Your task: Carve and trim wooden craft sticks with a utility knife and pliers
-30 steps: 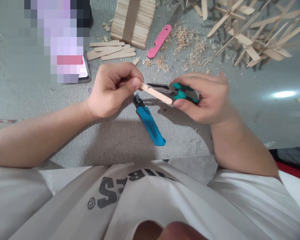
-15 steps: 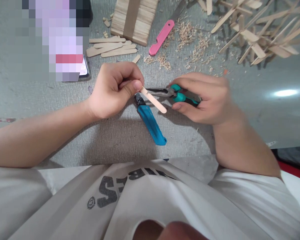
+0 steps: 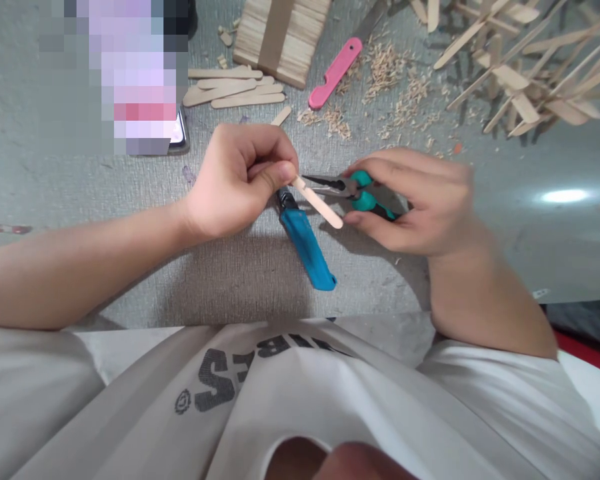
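Pinched between the thumb and fingers of my left hand (image 3: 245, 179) is a wooden craft stick (image 3: 323, 205), slanting down to the right. It has a small notch near my thumb. My right hand (image 3: 415, 200) is wrapped around the green-and-black handles of needle-nose pliers (image 3: 349, 188). Their jaws stand apart and point left, just behind the stick; whether they touch it I cannot tell. Below, a blue utility knife (image 3: 307, 247) lies on the table, its top end partly hidden by my left hand.
A banded bundle of craft sticks (image 3: 283, 40) lies at the back, with loose sticks (image 3: 235, 93) beside it. A pink-handled knife (image 3: 336, 73) rests near wood shavings (image 3: 387, 73). Assembled stick pieces (image 3: 515, 73) stand at the back right. A phone (image 3: 179, 133) lies at the left, partly blurred out.
The whole view has shifted slightly, so things appear a little further right. The pliers' jaws look slightly wider apart. Both hands keep their holds.
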Available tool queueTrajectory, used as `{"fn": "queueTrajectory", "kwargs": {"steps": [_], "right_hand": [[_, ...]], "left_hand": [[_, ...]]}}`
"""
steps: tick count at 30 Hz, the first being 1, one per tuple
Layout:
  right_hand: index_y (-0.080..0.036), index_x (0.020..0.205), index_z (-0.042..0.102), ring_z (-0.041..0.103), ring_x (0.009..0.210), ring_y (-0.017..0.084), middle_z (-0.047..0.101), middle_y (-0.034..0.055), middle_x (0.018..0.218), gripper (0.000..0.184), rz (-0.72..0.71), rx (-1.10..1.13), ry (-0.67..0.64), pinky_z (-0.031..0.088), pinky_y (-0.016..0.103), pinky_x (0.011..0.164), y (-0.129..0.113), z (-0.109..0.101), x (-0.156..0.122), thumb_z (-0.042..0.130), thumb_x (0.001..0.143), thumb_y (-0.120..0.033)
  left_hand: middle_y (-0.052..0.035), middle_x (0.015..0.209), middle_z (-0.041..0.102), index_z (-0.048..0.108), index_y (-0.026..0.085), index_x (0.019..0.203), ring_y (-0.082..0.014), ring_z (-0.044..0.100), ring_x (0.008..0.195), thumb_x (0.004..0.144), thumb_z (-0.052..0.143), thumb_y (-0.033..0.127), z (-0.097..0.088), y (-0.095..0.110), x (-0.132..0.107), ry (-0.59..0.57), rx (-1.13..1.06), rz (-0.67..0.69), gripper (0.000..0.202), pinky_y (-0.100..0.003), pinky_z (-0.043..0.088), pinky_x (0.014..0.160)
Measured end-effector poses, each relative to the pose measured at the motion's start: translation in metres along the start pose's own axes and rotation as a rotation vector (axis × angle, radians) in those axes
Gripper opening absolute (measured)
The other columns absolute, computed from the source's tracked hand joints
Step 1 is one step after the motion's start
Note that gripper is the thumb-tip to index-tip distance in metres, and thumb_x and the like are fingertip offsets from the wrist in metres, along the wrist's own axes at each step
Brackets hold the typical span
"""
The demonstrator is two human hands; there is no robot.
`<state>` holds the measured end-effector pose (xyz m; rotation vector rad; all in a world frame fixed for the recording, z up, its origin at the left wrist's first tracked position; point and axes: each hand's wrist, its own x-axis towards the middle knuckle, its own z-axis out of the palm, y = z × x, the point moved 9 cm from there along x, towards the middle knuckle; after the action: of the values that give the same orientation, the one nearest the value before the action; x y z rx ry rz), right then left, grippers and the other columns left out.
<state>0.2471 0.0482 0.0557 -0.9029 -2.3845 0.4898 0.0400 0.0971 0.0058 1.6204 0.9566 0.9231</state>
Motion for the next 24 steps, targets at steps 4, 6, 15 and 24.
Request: {"fn": "queueTrajectory", "kwargs": {"steps": [4,6,15,24], "right_hand": [[-0.024,0.127,0.078,0.082,0.096,0.027,0.086,0.0107,0.114,0.035,-0.002,-0.037,-0.019,0.066,0.038,0.080,-0.005,0.002,-0.001,0.074,0.093,-0.019],[-0.024,0.126,0.080,0.085,0.098,0.026,0.088,0.0092,0.117,0.039,0.056,0.032,-0.026,0.068,0.037,0.084,-0.001,0.003,-0.002,0.073,0.088,-0.015],[-0.029,0.114,0.078,0.076,0.078,0.020,0.085,0.0009,0.102,0.037,0.104,0.095,-0.037,0.059,0.032,0.066,-0.004,0.000,-0.003,0.074,0.080,-0.015],[-0.026,0.109,0.080,0.074,0.069,0.016,0.086,0.0010,0.100,0.034,0.115,0.169,-0.016,0.057,0.029,0.061,-0.003,0.003,-0.005,0.074,0.078,-0.014]], "left_hand": [[-0.0011,0.064,0.058,0.068,0.026,0.078,-0.0200,0.058,0.070,0.099,0.079,0.043,0.002,0.007,-0.002,-0.008,0.110,0.065,0.029,-0.037,0.056,0.069],[-0.0018,0.067,0.062,0.067,0.026,0.080,-0.0197,0.060,0.070,0.098,0.075,0.042,0.003,0.015,-0.005,0.000,0.171,0.123,0.026,-0.036,0.055,0.067],[-0.0001,0.061,0.058,0.063,0.026,0.075,-0.0172,0.058,0.063,0.092,0.068,0.029,0.007,0.035,-0.012,0.000,0.118,0.177,0.018,-0.035,0.045,0.057],[0.0008,0.063,0.057,0.063,0.024,0.077,-0.0163,0.057,0.062,0.100,0.070,0.030,0.005,0.039,-0.016,0.021,0.149,0.176,0.026,-0.034,0.045,0.059]]}}
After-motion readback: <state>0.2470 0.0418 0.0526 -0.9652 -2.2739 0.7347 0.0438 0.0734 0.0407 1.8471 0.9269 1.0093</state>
